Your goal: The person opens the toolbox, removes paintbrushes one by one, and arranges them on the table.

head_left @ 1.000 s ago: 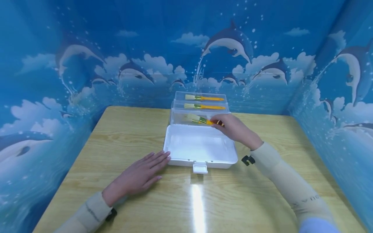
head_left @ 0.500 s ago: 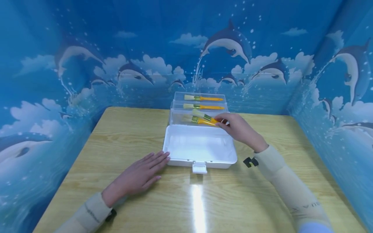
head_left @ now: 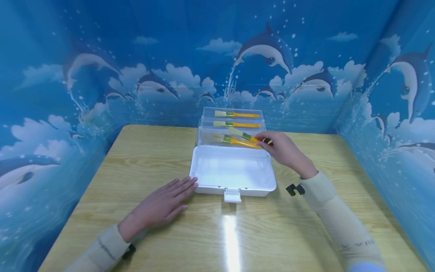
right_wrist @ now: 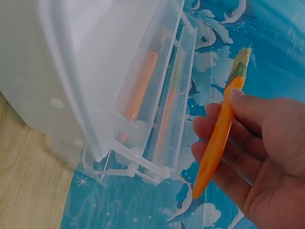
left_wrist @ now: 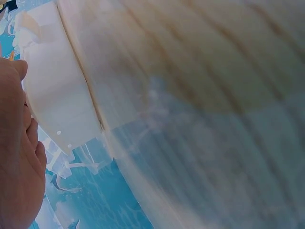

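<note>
My right hand (head_left: 283, 151) pinches a paintbrush (right_wrist: 217, 143) by its orange handle, with thumb and fingers. Its pale bristles point left, above the nearest clear tray (head_left: 206, 139) of the box. In that tray lies another orange-handled paintbrush (head_left: 242, 143), partly overlapped by the held one in the head view. My left hand (head_left: 158, 206) lies flat with straight fingers, their tips touching the front left corner of the white toolbox (head_left: 234, 168). The toolbox stands open, its deep compartment showing white inside.
Two stepped trays behind hold one paintbrush each: a middle brush (head_left: 244, 125) and a rear brush (head_left: 245, 115). A white latch (head_left: 232, 195) hangs at the box's front. The wooden table (head_left: 153, 158) meets a blue dolphin-printed backdrop (head_left: 163, 45).
My right hand has drawn the held paintbrush to the right, apart from the one in the nearest tray, whose handle now shows more. The left hand has stayed put.
</note>
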`<state>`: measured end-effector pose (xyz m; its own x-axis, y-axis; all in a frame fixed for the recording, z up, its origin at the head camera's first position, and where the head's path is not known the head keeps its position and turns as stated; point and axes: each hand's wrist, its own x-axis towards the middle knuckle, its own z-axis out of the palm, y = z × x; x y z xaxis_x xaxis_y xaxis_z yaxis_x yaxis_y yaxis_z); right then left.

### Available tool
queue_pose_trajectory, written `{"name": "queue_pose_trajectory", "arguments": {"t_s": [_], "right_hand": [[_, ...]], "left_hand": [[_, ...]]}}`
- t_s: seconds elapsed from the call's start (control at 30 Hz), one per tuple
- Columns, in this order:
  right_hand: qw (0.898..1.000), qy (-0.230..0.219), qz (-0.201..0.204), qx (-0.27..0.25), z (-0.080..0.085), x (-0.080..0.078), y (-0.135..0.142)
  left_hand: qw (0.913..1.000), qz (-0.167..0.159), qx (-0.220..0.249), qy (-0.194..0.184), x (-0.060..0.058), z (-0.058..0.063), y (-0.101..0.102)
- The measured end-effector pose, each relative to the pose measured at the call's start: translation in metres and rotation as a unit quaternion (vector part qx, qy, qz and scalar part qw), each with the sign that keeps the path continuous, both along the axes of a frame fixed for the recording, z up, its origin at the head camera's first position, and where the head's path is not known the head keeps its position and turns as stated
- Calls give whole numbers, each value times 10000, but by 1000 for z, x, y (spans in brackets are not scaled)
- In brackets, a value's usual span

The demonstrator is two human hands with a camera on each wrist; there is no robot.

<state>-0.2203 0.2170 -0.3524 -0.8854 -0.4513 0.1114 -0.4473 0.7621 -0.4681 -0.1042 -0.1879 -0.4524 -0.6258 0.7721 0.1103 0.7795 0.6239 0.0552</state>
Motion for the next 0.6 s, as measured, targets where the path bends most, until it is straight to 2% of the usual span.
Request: {"name": "queue_pose_trajectory", "arguments": {"t_s": [0.33,0.6], "right_hand": [[9994,180,-261,-135,-4,-1,10],[9977,361,-544,-178,-14,0,14]], "left_hand": [[9989,-177,162,391,-1,-1,-1],[9988,-201,185,411,-1,-3,-1]]}}
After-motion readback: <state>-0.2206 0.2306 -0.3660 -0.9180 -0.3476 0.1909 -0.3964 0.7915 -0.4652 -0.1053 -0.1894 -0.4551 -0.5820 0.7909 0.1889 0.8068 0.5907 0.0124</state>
